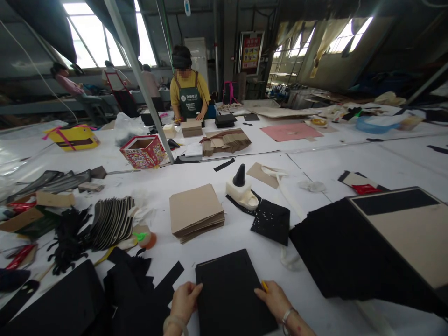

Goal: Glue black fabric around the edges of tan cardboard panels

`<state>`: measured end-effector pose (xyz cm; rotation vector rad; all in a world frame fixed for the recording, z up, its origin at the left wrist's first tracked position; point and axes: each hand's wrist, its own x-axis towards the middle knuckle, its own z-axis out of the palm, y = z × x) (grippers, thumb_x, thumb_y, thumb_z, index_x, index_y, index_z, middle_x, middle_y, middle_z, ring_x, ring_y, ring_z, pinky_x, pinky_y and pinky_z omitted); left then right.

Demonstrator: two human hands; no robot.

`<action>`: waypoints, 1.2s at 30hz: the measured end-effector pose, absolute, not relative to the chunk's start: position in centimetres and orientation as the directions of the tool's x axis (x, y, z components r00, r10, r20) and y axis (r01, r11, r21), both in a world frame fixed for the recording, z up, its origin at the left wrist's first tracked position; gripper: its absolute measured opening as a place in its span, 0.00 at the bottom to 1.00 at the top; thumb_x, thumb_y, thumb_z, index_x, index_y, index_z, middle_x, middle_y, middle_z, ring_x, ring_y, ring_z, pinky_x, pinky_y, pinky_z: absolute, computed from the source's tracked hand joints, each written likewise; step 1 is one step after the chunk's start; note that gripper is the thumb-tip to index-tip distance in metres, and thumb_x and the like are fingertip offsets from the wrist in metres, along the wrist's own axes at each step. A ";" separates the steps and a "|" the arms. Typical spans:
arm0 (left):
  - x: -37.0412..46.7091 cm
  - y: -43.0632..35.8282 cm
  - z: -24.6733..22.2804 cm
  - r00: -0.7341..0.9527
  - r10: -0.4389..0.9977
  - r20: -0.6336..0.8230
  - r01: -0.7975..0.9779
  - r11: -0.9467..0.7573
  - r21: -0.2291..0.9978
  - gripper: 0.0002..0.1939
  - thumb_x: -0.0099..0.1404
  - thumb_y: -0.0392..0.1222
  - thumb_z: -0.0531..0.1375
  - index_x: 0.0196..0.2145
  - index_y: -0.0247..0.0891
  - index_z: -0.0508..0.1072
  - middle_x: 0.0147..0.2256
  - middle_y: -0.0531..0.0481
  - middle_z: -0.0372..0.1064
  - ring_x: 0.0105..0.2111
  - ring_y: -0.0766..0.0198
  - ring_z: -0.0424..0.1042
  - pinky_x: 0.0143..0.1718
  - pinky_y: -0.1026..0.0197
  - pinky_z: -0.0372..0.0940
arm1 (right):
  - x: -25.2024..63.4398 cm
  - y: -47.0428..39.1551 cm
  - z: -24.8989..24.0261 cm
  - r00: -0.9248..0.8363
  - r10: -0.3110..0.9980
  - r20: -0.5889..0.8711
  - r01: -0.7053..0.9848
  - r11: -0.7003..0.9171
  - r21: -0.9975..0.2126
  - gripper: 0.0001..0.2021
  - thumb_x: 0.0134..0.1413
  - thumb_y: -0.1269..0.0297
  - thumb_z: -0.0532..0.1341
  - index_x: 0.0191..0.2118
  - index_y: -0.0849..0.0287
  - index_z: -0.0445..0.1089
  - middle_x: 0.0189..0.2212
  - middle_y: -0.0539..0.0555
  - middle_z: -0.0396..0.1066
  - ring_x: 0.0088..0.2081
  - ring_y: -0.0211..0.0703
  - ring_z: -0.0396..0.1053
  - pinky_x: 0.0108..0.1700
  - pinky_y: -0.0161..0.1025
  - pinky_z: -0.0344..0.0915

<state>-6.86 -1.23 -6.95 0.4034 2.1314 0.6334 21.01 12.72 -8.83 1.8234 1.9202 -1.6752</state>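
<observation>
Black and flat, the board (pixel 229 291) lies on the white worktop (pixel 367 161) directly ahead of the person, its long axis running away from the body and tilted slightly rightward. The left hand (pixel 185 298) presses fingertips on its near left edge; the right hand (pixel 275 298) rests on the right edge, with something small and yellow (pixel 264 285) at its fingers. Neither grip is clenched around the board: both lie loose and flat against it. Black strips (pixel 140 280) crowd the left side, and a large black sheet (pixel 350 252) lies near on the right. Ahead, bare worktop separates it from the stack of brown cards (pixel 196 211).
</observation>
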 end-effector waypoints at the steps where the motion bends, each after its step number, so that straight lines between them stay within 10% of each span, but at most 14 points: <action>1: -6.8 -1.2 -7.0 -0.593 0.502 -0.630 0.083 0.816 0.572 0.18 0.64 0.46 0.57 0.19 0.40 0.63 0.14 0.57 0.59 0.17 0.66 0.63 0.19 0.65 0.57 | 21.0 12.7 -8.9 -0.317 0.711 -0.627 0.731 -0.238 -0.639 0.09 0.49 0.60 0.61 0.28 0.61 0.70 0.27 0.54 0.72 0.35 0.48 0.71 0.35 0.38 0.63; 19: -6.5 -1.4 -7.4 -0.628 0.527 -0.573 0.223 0.827 0.516 0.18 0.67 0.50 0.52 0.21 0.43 0.62 0.19 0.55 0.64 0.21 0.61 0.71 0.27 0.61 0.66 | 20.6 12.7 -9.6 -0.309 0.712 -0.631 0.865 -0.064 -0.497 0.12 0.60 0.64 0.58 0.39 0.69 0.73 0.37 0.65 0.76 0.41 0.54 0.74 0.41 0.41 0.63; 26: -4.0 -1.1 -5.6 -0.440 0.856 -0.272 0.689 0.516 0.510 0.19 0.67 0.45 0.51 0.49 0.37 0.73 0.51 0.38 0.73 0.52 0.51 0.72 0.54 0.53 0.67 | 20.5 12.6 -9.7 -0.294 0.726 -0.622 0.888 -0.034 -0.459 0.12 0.60 0.65 0.59 0.40 0.69 0.73 0.39 0.65 0.75 0.44 0.54 0.73 0.45 0.41 0.63; 32: 0.1 1.3 -6.0 -0.206 0.780 -0.591 0.844 0.447 0.296 0.39 0.48 0.31 0.59 0.60 0.42 0.66 0.67 0.45 0.55 0.66 0.44 0.54 0.64 0.45 0.58 | 20.4 12.5 -9.8 -0.303 0.719 -0.625 0.895 -0.011 -0.446 0.11 0.60 0.65 0.58 0.39 0.67 0.74 0.39 0.64 0.76 0.44 0.53 0.74 0.44 0.40 0.64; 36: 0.8 1.6 -6.7 -0.256 0.773 -0.580 0.843 0.472 0.257 0.32 0.54 0.32 0.58 0.58 0.45 0.70 0.65 0.45 0.57 0.66 0.43 0.55 0.61 0.44 0.62 | 21.3 12.2 -11.4 -0.345 0.773 -0.532 0.916 0.153 -0.371 0.10 0.58 0.66 0.58 0.39 0.64 0.75 0.38 0.65 0.75 0.42 0.56 0.74 0.44 0.44 0.66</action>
